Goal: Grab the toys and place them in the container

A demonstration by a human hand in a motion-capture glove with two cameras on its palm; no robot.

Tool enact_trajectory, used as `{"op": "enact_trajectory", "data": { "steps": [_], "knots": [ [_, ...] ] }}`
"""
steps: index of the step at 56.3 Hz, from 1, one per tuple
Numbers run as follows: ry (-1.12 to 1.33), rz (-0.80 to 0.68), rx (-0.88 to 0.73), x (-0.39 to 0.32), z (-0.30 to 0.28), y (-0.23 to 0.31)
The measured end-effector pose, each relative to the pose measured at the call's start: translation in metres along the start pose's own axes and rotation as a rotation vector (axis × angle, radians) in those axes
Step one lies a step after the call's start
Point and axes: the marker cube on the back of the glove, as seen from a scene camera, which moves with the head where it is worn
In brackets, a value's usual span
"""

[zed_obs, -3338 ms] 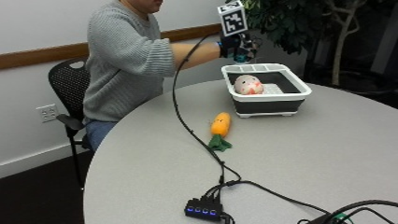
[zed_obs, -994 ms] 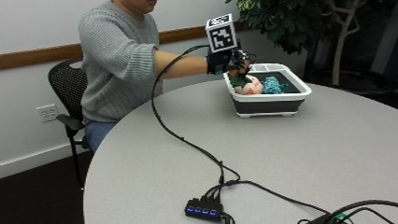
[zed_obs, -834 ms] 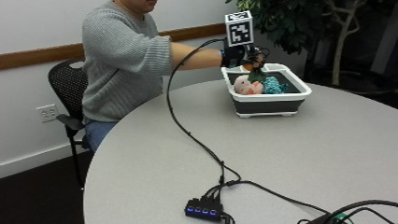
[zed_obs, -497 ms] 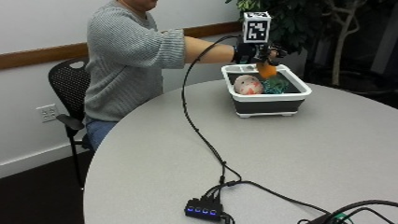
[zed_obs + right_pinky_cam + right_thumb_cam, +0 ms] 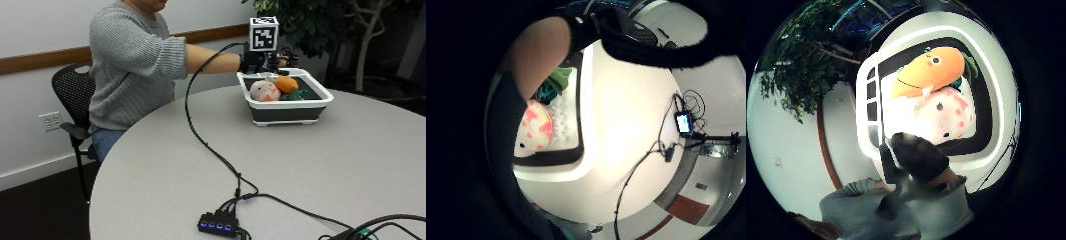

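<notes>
The gloved right hand (image 5: 261,61) hovers over the container (image 5: 291,111) at its 10 o'clock corner, fingers relaxed, holding nothing. The carrot toy (image 5: 287,83) inside looks soft and light (plush) — its body is easiest to pinch.

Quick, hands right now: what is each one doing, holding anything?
Right hand: above the container, holding nothing; the carrot toy lies inside on the pink toy. Fingers: cannot tell.
Other hand: not in view.

Orange carrot toy (image 5: 287,83), white plush (image 5: 264,91) with pink spots (teal toy (image 5: 295,95) beside), white-and-black container (image 5: 291,111).
</notes>
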Motion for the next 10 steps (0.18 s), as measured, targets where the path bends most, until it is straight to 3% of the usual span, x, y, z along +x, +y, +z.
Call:
{"op": "enact_trajectory", "data": {
  "steps": [5,10],
  "knots": [
    [-0.109,-0.01,0.011,0.0,-0.004,0.008],
    [0.294,0.083,0.009,0.047,0.002,0.015]
  ]
}}
